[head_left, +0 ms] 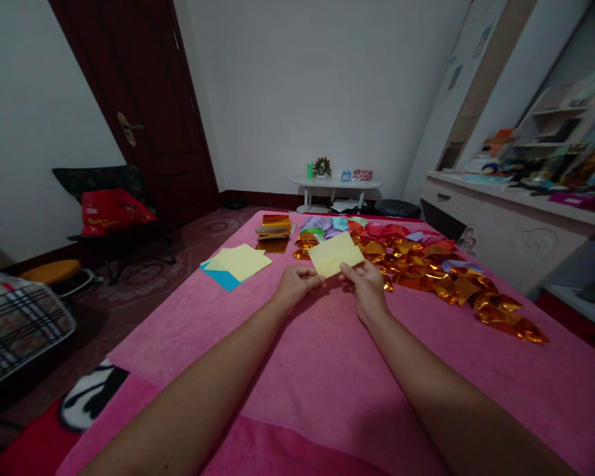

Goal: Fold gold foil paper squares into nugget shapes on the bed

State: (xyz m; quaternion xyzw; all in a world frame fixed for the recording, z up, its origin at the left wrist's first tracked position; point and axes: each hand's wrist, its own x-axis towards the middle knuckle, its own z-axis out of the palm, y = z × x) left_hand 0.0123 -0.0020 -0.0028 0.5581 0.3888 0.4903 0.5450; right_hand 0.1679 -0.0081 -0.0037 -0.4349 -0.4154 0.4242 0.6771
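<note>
A pale yellow sheet of paper (335, 254) is held up between my two hands, above the pink cloth (297, 370). My left hand (297, 285) pinches its lower left corner. At the lower right edge, the thumb of my right hand (365, 283) lies on the face of the sheet, with the fingers behind it. To the left lie loose yellow sheets (242, 259) with a blue sheet (228, 279) under them. Behind these sits a stack of gold foil paper (274, 229). Folded gold foil pieces (426, 268) spread out to the right of my right hand.
Folded red and purple pieces (384, 231) lie at the cloth's far side. A small white table (337, 184) with a plant stands by the wall. On the right is a cluttered dresser (515, 198); on the left, a folding chair holds a red bag (114, 210).
</note>
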